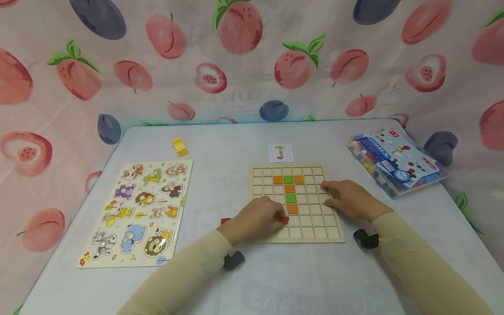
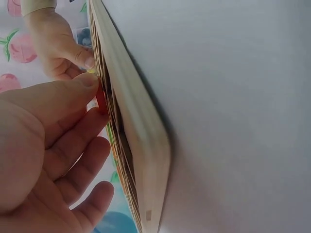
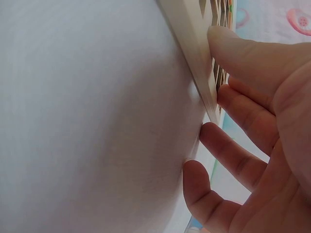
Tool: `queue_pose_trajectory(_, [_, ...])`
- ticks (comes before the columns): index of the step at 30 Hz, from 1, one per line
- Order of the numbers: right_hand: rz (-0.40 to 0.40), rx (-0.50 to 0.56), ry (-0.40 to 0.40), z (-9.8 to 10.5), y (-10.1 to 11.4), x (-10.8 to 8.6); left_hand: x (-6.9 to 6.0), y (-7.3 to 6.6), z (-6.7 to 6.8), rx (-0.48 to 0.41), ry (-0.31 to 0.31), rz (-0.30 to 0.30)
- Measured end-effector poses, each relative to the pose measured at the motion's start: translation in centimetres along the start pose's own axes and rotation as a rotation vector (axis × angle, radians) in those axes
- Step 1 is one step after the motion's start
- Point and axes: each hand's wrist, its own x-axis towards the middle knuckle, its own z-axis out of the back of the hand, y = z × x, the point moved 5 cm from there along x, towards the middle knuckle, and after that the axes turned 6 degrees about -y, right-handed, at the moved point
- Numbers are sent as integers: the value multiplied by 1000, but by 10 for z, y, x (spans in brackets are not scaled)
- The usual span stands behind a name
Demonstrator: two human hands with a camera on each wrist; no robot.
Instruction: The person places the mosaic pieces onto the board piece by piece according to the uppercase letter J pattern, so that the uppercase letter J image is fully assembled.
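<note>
A wooden grid board (image 1: 320,233) lies on the table with orange and green square tiles set in a T shape, among them a green tile (image 1: 291,198). My left hand (image 1: 257,220) pinches a red tile (image 1: 284,220) between thumb and forefinger, low over the board's cells just below the lowest orange tile (image 1: 292,209). In the left wrist view the red tile (image 2: 101,99) stands tilted against the grid. My right hand (image 1: 354,200) touches the board's right edge with loosely bent fingers. Another red piece (image 1: 225,221) lies left of the board, partly hidden by my left hand.
Behind the board lies a small pattern card (image 1: 281,153) showing a coloured T-like figure. An animal puzzle board (image 1: 134,214) is at the left, with yellow pieces (image 1: 180,147) beyond it. A clear plastic case (image 1: 397,162) of colourful parts sits at the back right.
</note>
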Motion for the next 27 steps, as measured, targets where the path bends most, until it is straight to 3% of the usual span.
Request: queue_pose_trajectory(27, [18,-3,7,0,0,0,12,-12,-4,34,-6,-58])
